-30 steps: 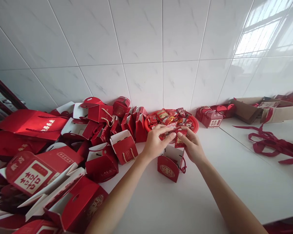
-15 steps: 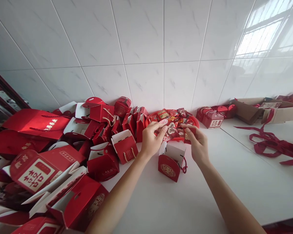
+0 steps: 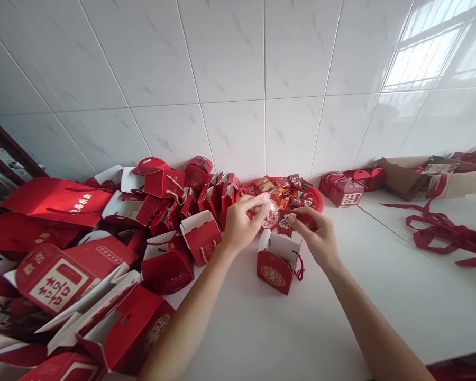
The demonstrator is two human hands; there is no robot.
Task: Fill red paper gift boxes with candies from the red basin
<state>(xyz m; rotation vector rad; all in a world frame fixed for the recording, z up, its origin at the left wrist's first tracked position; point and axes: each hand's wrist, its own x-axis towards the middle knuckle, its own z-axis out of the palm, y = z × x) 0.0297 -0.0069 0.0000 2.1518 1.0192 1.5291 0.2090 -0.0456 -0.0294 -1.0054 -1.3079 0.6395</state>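
Just behind a small open red box [image 3: 276, 267], my left hand [image 3: 244, 218] pinches a round, clear-and-red patterned packet [image 3: 268, 212]. My right hand [image 3: 315, 233] holds a small dark red packet [image 3: 285, 223] between thumb and fingers, over the box's back edge. The box stands upright with its white inside showing and a dark red cord handle on its right side. Behind both hands lies a red tray [image 3: 320, 200] filled with wrapped sweets.
Many red gift boxes [image 3: 168, 264] crowd the left side. At the back right stand closed red boxes [image 3: 341, 191] and a cardboard box [image 3: 406, 182]. Dark red ribbon [image 3: 448, 235] lies at the right. A tiled wall [image 3: 234, 132] rises behind.
My right hand has moved slightly left and its packet now hangs over the box. The packet in my left hand now shows its round side, and more of the tray is visible.
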